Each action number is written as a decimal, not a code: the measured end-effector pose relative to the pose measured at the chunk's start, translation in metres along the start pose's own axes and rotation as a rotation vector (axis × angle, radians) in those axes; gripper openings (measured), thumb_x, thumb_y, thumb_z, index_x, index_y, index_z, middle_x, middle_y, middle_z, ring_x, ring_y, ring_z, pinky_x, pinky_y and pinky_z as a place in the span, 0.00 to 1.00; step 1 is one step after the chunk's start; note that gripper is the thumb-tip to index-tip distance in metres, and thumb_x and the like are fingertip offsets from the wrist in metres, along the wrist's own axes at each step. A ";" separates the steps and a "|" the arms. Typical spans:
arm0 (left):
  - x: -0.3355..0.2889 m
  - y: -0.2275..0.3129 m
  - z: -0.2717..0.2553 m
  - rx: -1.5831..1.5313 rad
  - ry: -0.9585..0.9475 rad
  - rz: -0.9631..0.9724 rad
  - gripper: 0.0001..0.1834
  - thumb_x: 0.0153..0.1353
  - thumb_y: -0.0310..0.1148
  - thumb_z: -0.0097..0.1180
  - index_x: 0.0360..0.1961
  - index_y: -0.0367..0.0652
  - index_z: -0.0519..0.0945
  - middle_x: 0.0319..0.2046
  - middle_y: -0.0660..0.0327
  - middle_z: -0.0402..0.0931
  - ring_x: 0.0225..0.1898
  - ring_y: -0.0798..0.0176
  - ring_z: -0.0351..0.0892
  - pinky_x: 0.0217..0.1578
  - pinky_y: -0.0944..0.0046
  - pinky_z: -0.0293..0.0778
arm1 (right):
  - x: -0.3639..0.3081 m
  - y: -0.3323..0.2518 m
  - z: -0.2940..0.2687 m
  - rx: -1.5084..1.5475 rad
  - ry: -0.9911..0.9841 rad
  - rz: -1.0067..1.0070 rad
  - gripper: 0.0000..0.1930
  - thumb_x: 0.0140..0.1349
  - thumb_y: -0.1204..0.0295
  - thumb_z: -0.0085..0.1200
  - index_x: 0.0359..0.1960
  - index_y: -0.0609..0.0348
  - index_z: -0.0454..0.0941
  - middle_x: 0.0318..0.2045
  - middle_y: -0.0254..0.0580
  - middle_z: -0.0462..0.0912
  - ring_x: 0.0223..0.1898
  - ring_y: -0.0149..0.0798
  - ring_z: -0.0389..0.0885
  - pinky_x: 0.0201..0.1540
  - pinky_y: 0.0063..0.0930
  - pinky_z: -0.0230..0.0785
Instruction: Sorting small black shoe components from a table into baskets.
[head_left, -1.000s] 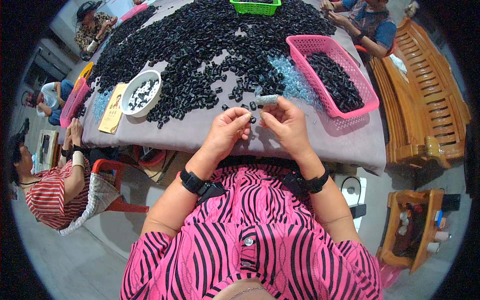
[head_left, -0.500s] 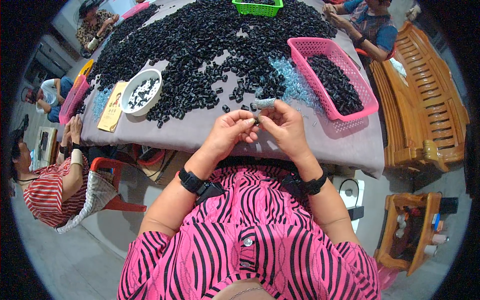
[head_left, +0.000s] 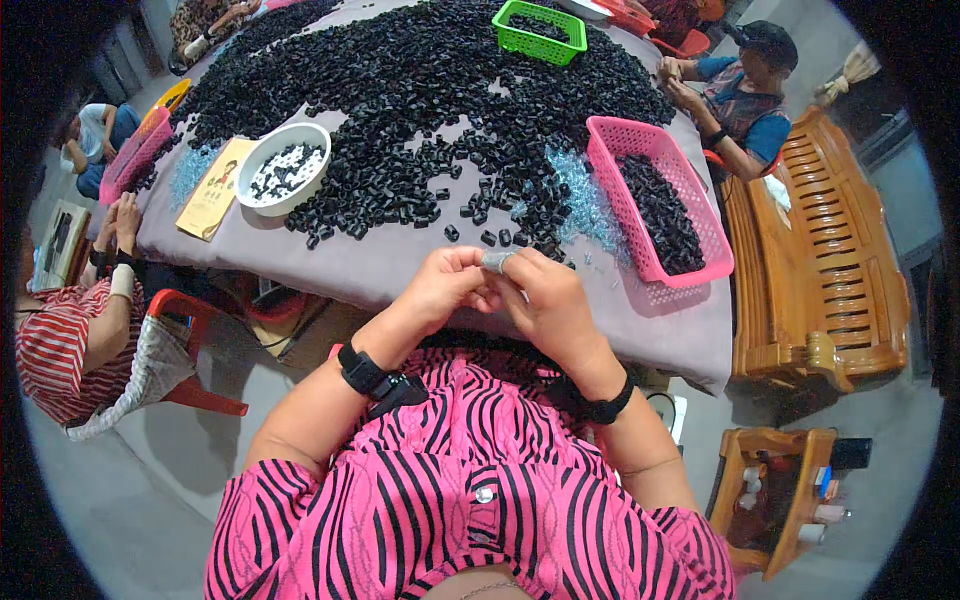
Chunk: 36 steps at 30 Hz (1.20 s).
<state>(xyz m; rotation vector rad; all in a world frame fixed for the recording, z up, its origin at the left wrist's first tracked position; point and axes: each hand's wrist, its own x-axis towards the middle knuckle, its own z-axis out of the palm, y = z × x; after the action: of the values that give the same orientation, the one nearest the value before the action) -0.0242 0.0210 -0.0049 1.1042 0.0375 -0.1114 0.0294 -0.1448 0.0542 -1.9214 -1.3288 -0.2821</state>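
My left hand and my right hand meet fingertip to fingertip just above the table's near edge. Both are closed in a pinch, and whatever sits between the fingertips is hidden by the fingers. A grey wrapping covers a fingertip of my right hand, beside my left fingers. Just beyond the hands lie several loose black pieces, short and tube-like. They edge a huge heap of the same black pieces. To the right of it is a scatter of small clear bluish bits.
A pink basket of black pieces stands on the right, a white bowl and yellow booklet on the left. A green basket sits at the back. Co-workers sit around; a wooden bench stands right.
My hands have drawn closer together, and the small dark piece that showed between my fingertips is now hidden. The wrapped fingertip has come against my left fingers. The whole view has shifted.
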 end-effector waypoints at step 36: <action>-0.013 0.021 -0.009 -0.014 0.099 0.072 0.07 0.64 0.29 0.54 0.40 0.38 0.75 0.32 0.59 0.80 0.30 0.69 0.81 0.31 0.70 0.78 | 0.131 0.134 0.020 -0.385 -0.346 0.202 0.16 0.49 0.76 0.57 0.42 0.58 0.78 0.41 0.53 0.78 0.43 0.57 0.77 0.48 0.44 0.71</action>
<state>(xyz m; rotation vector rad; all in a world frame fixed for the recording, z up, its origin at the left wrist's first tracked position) -0.0349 0.0390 0.0109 1.0949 0.0866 0.0084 0.1979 -0.0607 0.0527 -2.4990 -1.3539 -0.1102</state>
